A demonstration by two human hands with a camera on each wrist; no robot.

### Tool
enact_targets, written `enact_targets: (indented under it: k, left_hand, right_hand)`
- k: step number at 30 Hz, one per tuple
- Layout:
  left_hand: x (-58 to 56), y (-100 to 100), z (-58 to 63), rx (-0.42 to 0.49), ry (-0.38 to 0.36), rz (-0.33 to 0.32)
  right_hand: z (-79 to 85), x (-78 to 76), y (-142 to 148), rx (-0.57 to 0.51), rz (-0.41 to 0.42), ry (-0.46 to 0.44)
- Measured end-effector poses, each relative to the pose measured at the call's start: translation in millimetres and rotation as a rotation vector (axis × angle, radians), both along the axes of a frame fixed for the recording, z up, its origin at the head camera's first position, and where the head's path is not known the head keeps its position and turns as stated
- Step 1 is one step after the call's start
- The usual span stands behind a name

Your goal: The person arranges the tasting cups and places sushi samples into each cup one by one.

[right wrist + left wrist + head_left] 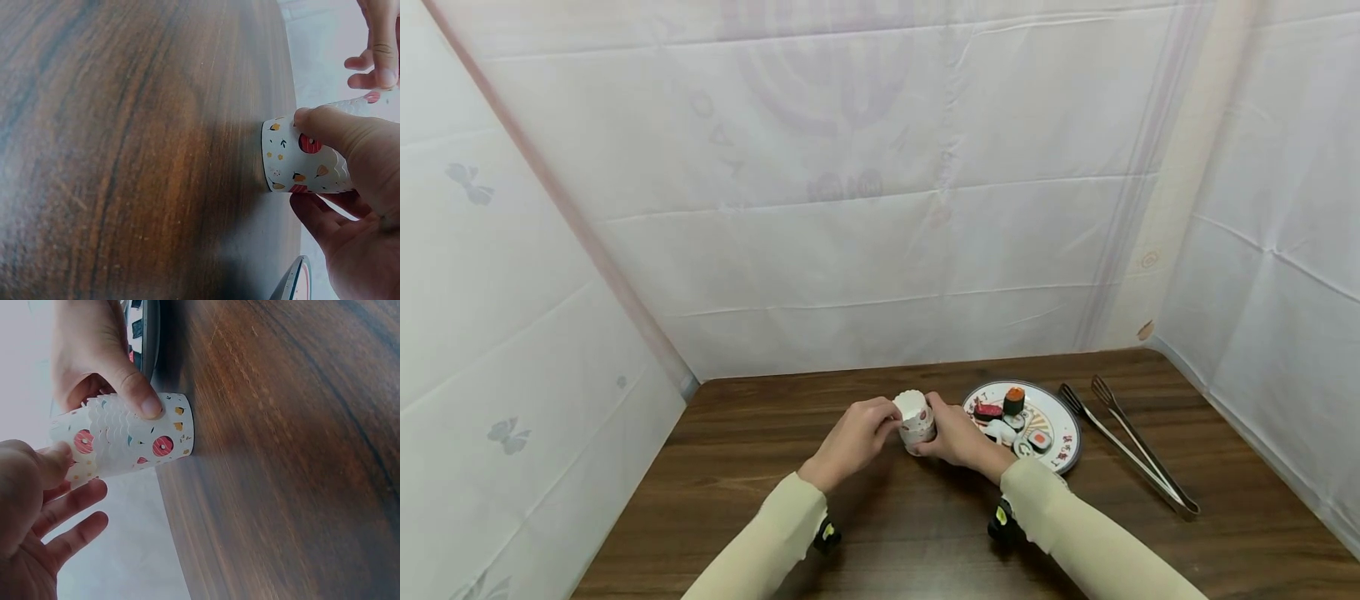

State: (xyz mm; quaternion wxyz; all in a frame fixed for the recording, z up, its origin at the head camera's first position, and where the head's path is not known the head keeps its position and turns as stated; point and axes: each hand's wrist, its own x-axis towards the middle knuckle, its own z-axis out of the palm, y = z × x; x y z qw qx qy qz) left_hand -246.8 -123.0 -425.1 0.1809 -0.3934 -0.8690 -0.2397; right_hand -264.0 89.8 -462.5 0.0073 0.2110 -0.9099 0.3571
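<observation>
left hand pinches, right hand grips stacked paper cups beside a plate with unreadable red characters.

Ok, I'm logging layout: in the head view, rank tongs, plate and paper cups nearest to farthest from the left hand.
1. Paper cups: pinched by the left hand.
2. Plate: to the right, past the right hand.
3. Tongs: farthest right, past the plate.
</observation>
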Motion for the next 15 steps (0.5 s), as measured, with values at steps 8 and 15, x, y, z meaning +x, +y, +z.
enact_targets:
  k: [8,15]
  left_hand:
    - [1.2,-4.5,3.6,0.080,0.057,0.009]
    - [0.9,-8.3,3.8,0.114,0.105,0.014]
  right_hand:
    - [-0.3,-0.6,0.5,0.005,0.015,0.006]
    - [-0.7,-1.3,1.0,0.024,0.024,0.017]
